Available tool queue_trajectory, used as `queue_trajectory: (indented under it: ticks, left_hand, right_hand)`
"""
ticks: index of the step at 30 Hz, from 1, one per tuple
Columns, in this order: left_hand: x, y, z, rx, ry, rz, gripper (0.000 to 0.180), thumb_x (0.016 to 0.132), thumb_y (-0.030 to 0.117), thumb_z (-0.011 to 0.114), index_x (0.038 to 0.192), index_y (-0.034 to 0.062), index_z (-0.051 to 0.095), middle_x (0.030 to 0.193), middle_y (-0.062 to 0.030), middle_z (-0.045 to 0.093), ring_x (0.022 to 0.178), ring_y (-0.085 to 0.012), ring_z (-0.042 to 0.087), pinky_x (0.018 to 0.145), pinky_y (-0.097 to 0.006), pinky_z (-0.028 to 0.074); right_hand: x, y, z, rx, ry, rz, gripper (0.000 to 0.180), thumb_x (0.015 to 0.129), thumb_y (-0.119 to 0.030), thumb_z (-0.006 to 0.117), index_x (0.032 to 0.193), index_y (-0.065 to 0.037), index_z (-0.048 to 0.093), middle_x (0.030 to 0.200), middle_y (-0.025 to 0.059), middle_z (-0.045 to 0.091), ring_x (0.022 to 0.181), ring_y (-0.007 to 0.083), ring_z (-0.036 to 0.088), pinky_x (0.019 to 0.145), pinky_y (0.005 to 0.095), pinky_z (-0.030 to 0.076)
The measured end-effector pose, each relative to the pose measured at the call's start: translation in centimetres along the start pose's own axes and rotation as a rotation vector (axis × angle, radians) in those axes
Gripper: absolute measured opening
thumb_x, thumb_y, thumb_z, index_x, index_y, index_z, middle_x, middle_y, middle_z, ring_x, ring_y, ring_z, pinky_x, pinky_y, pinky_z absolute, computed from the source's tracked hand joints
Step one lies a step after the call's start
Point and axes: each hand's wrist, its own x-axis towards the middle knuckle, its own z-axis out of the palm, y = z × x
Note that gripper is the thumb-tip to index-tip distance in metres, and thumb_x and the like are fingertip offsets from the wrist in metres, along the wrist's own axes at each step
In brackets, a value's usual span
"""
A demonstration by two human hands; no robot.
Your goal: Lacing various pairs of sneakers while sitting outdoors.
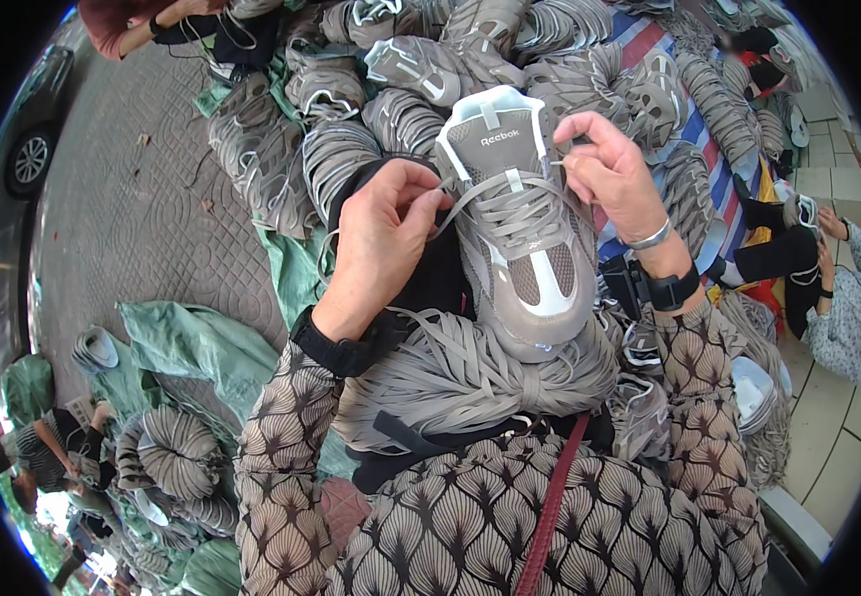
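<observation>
A grey sneaker upper [541,281] with white trim lies in front of me, toe toward my body and tongue pointing away. Flat grey laces [515,214] criss-cross up its front. At the upper's left side, my left hand [381,233] pinches a lace end between thumb and fingers. My right hand [609,179] is at the right edge near the top eyelets, its thumb and forefinger closed on a lace there. Below the toe, a thick tied bundle of grey laces [430,382] rests across my lap.
Stacks of nested grey uppers [262,149] lie ahead on a striped sheet [642,45]. Green sacking [197,343] spreads to the left, with more stacks [177,452]. Other people work at far left, top left and right [838,318]. A parked car [28,159] stands at the left.
</observation>
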Motion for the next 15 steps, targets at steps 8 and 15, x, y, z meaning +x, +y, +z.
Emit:
queue_trajectory:
  ticks: [8,15]
  left_hand:
    - [0.2,-1.2,-0.3,0.17,0.057,0.058,0.007,0.09,0.005,0.056,0.095,0.0002,0.058,0.08,-0.0014,0.063,0.069,-0.0059,0.057,0.06,-0.019,0.047]
    - [0.3,-0.4,0.5,0.455,0.192,0.408,0.006,0.077,0.005,0.063,0.08,0.0019,0.059,0.069,-0.0133,0.062,0.059,-0.0257,0.062,0.055,-0.032,0.048]
  right_hand:
    - [0.9,-1.6,2.8,-0.731,0.064,-0.24,0.021,0.079,0.0,0.05,0.099,-0.007,0.05,0.051,0.0036,0.044,0.045,0.014,0.046,0.048,0.0277,0.038]
    - [1.2,-3.5,2.6,-0.93,-0.019,-0.189,0.019,0.08,-0.004,0.049,0.098,-0.009,0.051,0.058,0.0145,0.053,0.056,0.033,0.059,0.051,0.0432,0.042]
